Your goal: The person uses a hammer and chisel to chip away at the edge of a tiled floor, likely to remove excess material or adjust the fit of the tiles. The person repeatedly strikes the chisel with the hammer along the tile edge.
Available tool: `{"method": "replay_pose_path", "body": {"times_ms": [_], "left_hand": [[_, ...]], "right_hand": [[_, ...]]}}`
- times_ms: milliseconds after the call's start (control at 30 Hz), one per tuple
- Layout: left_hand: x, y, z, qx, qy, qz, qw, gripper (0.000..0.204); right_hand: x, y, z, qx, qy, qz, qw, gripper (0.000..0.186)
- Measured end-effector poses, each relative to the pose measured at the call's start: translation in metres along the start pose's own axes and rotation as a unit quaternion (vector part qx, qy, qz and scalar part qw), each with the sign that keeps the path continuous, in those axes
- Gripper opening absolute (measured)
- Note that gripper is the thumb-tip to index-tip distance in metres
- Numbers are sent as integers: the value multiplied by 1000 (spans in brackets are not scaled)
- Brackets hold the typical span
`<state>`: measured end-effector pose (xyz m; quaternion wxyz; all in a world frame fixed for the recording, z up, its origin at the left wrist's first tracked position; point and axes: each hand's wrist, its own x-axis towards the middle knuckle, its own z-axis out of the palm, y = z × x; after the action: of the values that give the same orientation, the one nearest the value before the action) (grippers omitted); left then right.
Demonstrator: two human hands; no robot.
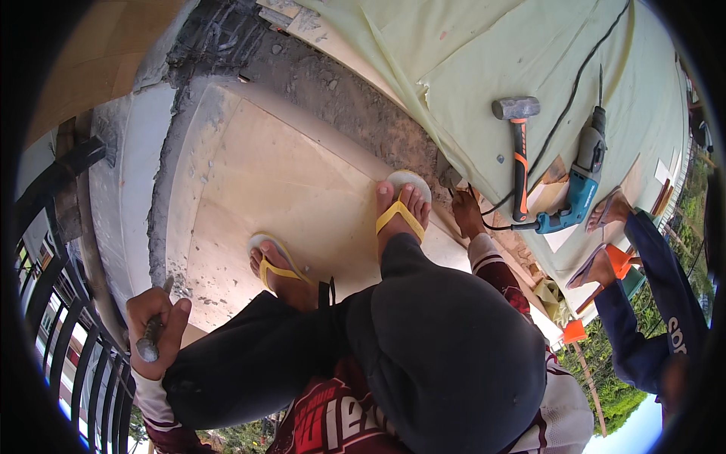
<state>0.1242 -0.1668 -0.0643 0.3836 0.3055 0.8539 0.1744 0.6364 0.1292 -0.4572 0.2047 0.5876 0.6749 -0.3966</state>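
My left hand [157, 329] is closed around a steel chisel [148, 349], beside the black railing at the lower left. The chisel's rounded end points toward me, and its other end sticks out above my fingers. My right hand [469, 214] reaches down past my foot to the border of the pale green sheet [461, 60]. Its fingers are bent at a small grey piece [451, 178], whose kind I cannot make out. A hammer [520, 151] with a black and orange handle lies on the sheet, to the right of that hand.
A teal power drill [582, 181] with a long bit and black cable lies beyond the hammer. A rough strip of broken concrete [302, 76] borders the tan board [265, 174] under my sandalled feet. Black railing [57, 303] stands left. Another person's legs [643, 250] are at right.
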Motion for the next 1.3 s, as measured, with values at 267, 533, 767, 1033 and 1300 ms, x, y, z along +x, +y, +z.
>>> {"method": "replay_pose_path", "body": {"times_ms": [267, 533, 767, 1033, 1300], "left_hand": [[1, -15, -5, 21, -52, -7, 998, 37], [29, 0, 7, 38, -57, 18, 997, 38], [26, 6, -4, 88, -109, 12, 990, 39], [28, 7, -6, 76, -96, 22, 992, 40], [2, -2, 7, -9, -22, -15, 1000, 33]], "right_hand": [[4, 24, 10, 13, 9, -54, 998, 38], [11, 46, 31, -23, 56, -112, 992, 45], [68, 32, 88, -71, 22, -134, 988, 39], [67, -3, 76, -105, -28, -164, 981, 44], [56, 28, 50, -50, -98, -170, 979, 43]]}}
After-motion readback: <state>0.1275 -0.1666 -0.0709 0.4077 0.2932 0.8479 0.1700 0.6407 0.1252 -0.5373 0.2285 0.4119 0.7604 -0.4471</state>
